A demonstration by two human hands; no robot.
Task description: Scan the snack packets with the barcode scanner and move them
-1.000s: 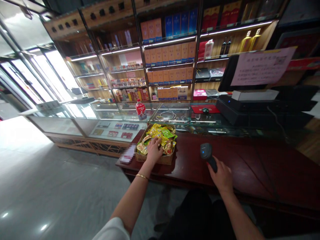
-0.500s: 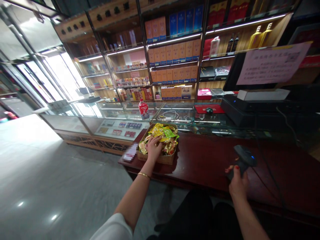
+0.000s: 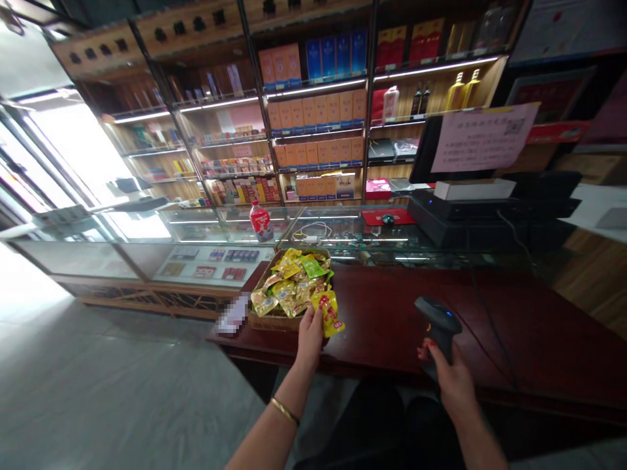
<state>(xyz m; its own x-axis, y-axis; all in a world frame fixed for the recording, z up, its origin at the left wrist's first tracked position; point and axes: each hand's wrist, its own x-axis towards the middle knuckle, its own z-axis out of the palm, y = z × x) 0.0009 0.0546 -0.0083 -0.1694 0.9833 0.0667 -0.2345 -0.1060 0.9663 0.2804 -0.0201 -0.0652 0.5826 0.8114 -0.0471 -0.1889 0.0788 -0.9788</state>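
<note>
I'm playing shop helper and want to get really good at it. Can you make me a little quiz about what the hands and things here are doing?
1. Pick one: what does the left hand hold?
A) a bottle
B) a yellow packet
C) a mouse

2. True or false: the right hand is holding a dark handheld scanner with a small blue light.

3. Fill the gap: the gold-coloured bracelet is on the ____ arm.

Key: 1. B; 2. true; 3. left.
</note>
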